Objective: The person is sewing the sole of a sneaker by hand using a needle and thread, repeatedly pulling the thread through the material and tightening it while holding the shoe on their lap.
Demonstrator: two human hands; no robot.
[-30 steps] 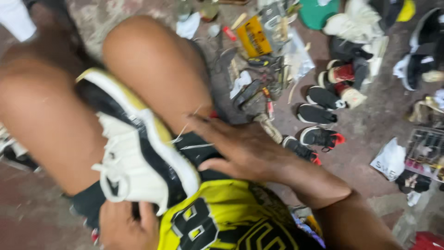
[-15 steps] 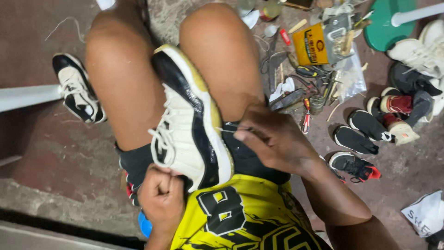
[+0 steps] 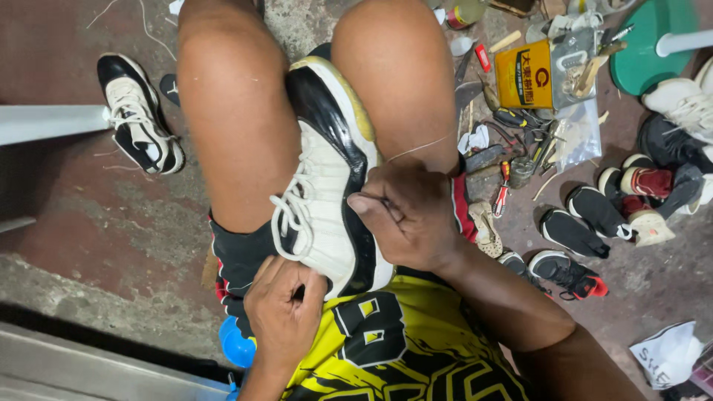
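Note:
A white and black sneaker [image 3: 327,171] with white laces lies clamped between my bare knees, toe pointing away. My left hand [image 3: 286,308] grips its heel end near my lap. My right hand [image 3: 408,215] is pinched shut at the shoe's right side by the sole edge, holding a thin pale thread [image 3: 416,148] that runs up over my right thigh. Whether a needle is in the fingers I cannot tell. I wear a yellow and black jersey [image 3: 401,356].
A matching sneaker [image 3: 137,111] lies on the floor at left beside a white bar [image 3: 52,122]. At right are a yellow tin [image 3: 523,74], scattered hand tools [image 3: 512,141], black insoles [image 3: 575,230], several shoes [image 3: 668,148] and a green stand base [image 3: 653,44].
The view has swung left and closer. My right hand has moved from my lap to the shoe's side and pinched the thread; the left hand stays at the heel.

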